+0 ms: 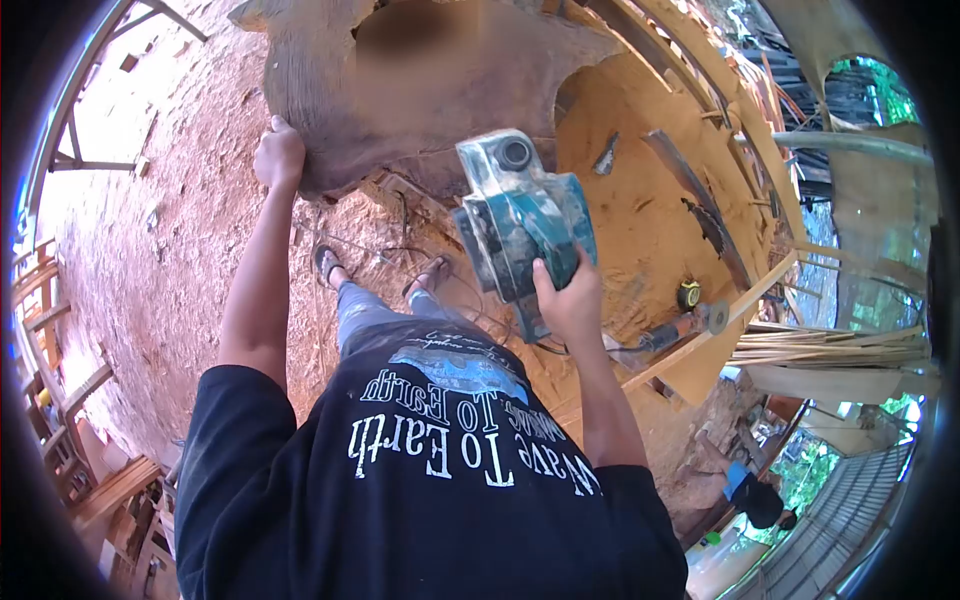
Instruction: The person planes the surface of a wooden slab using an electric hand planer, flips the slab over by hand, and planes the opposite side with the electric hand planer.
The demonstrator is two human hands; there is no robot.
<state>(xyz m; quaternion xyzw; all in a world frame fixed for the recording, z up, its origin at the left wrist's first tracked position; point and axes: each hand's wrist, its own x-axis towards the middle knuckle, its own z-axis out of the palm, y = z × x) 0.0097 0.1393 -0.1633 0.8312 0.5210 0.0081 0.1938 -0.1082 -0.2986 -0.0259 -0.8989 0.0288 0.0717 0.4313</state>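
1. Near, right of centre: I see the right hand (572, 302) wrapped around the handle of the planer (540, 215); it's probably heavy and stiff-cased (dust could make it slick), so I'd favour a full-fist hold there.
2. Farther, at left: the left hand (279, 155) curls around the left edge of the wooden slab (420, 135).
3. Far centre: the slab itself, likely heavy and rigid, best held by its rim.
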